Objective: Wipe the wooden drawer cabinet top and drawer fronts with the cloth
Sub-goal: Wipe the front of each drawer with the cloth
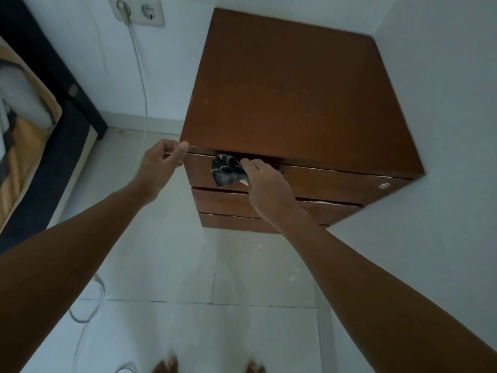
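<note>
Head view looks steeply down on the cloth, a dark bunched rag with pale stitching, pressed against the top drawer front close to its left end, just under the overhanging lip of the cabinet top. The right hand has its fingers closed on the cloth's right side, wadding it into a pad, probably so that pressure lands on the wood rather than on loose folds. The left hand pinches the cabinet's front left corner, thumb on the upper edge and fingers curled beneath; this looks like bracing, to keep the wooden drawer cabinet and its drawer from shifting under the rubbing. Two lower drawer fronts show below, with pale chipped edges along their tops. The cabinet stands in a corner of white walls on a pale tiled floor. A white cable hangs from a wall socket at left, near a dark bed frame.
</note>
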